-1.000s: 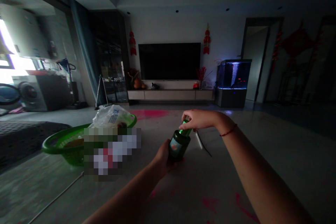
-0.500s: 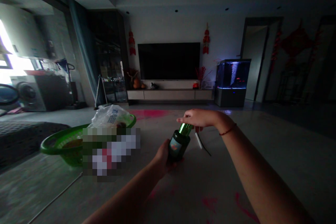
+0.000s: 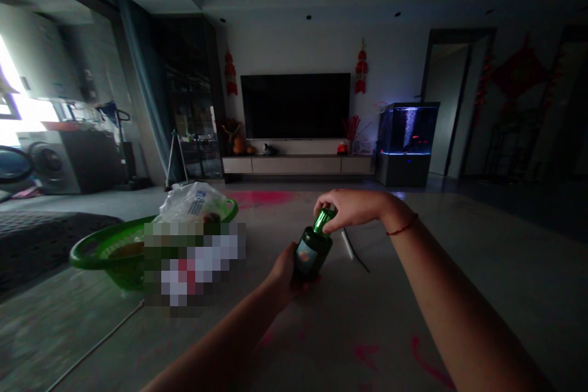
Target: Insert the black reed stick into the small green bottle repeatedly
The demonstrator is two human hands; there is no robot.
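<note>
A dark green bottle (image 3: 313, 253) with a pale label tilts to the right above the tabletop. My left hand (image 3: 285, 269) is wrapped round its lower body, with most of the fingers hidden behind it. On the bottle's neck sits a shiny green cap (image 3: 324, 218). My right hand (image 3: 344, 208) grips this cap from above, thumb on the near side and fingers curled over the far side. Just beyond the bottle, to the right, a thin white stick-like thing (image 3: 347, 245) with a dark tail lies on the table.
A green plastic basket (image 3: 124, 275) stands at the left, holding a white plastic bag (image 3: 195, 201). Beside it is a blurred-out patch. A cord (image 3: 98, 352) runs off the near left. Pink stains mark the table (image 3: 386, 318). A television and a lit fish tank (image 3: 408, 135) are farther back.
My right hand has turned on the cap: its thumb now lies down along the near side, where before it pointed left across the top. The bottle stays nearly in place.
</note>
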